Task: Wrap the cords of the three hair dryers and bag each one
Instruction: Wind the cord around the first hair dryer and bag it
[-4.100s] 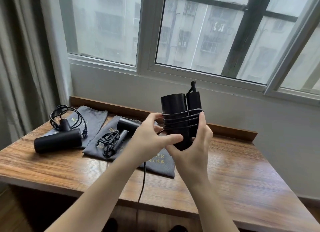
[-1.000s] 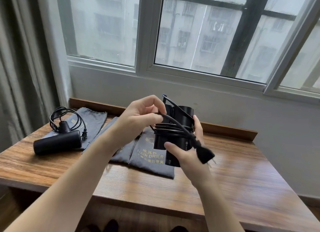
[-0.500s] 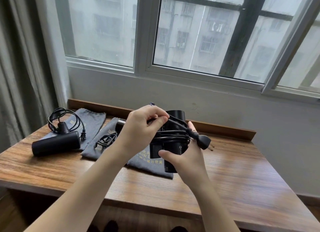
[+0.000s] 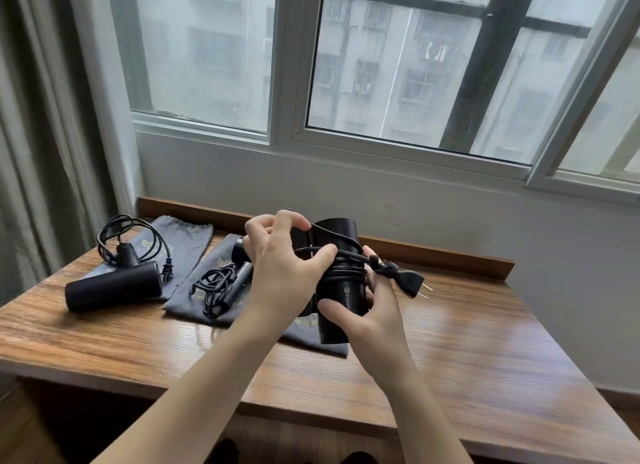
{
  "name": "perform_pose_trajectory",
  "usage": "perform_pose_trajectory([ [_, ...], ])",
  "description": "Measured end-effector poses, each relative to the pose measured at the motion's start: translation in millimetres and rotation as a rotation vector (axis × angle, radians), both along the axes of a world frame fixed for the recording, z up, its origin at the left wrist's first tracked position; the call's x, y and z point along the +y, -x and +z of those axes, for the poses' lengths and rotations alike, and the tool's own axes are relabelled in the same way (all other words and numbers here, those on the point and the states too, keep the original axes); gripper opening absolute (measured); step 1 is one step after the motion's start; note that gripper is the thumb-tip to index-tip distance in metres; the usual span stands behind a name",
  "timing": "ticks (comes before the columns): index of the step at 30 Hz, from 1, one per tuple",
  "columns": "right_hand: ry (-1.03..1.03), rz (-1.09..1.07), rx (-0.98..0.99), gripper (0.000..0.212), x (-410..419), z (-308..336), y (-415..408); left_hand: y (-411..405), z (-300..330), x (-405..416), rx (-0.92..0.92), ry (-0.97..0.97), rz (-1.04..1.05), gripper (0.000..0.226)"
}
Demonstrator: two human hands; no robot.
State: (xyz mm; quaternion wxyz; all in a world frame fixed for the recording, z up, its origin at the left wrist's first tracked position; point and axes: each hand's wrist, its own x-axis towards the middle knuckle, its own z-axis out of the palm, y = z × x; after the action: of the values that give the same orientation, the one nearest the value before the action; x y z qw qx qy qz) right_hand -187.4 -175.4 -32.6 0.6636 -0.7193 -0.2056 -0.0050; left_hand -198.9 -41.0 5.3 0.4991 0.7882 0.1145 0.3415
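Left hand (image 4: 280,273) pinching cord (image 4: 346,271) (wound), right hand (image 4: 367,311) gripping dryer (image 4: 341,290)

White letters "EAST" (the rest hidden) stand on the held hair dryer (image 4: 341,292); the grey pouch's (image 4: 304,332) gold characters are unreadable.

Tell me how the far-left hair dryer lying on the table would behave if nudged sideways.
The far-left hair dryer lies on its round barrel, so it would probably try to roll; its upturned handle should stop that. Its loose cord looks floppy and would likely drag behind.
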Motion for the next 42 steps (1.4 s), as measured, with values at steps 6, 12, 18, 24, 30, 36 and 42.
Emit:
perform_pose_trajectory([
  [6, -0.089, 0.071, 0.027, 0.060, -2.0, 0.8, -0.9, 3.4, -1.2, 11.4, 0.045, 0.263, -0.231, 0.036],
  [12, -0.126, 0.056, 0.105, 0.027, -1.4, -1.3, -6.1, 1.6, -5.2, 16.0, -0.042, -0.058, -0.062, 0.021],
  [18, -0.121, 0.092, 0.135, 0.025, -5.2, 0.1, -9.0, -4.0, 4.0, 39.4, -0.209, -0.705, -0.125, 0.019],
  [24, -0.052, 0.128, 0.139, 0.040, -10.1, 0.4, -15.3, -15.5, 15.7, 50.0, -0.086, -1.172, -0.286, 0.059],
  [30, 0.008, 0.139, 0.175, 0.037, -17.7, -12.3, -26.5, -26.8, -4.3, 48.2, -0.087, -0.986, -0.507, 0.037],
  [36, 0.049, 0.187, 0.282, 0.048, -26.7, -30.0, -38.3, -35.7, -36.2, 45.1, -0.163, -0.916, -0.471, 0.049],
  [42, 0.048, 0.195, 0.371, 0.041, -37.0, -49.3, -49.9, -43.0, -69.2, 35.6, -0.217, -0.992, -0.454, 0.030],
])
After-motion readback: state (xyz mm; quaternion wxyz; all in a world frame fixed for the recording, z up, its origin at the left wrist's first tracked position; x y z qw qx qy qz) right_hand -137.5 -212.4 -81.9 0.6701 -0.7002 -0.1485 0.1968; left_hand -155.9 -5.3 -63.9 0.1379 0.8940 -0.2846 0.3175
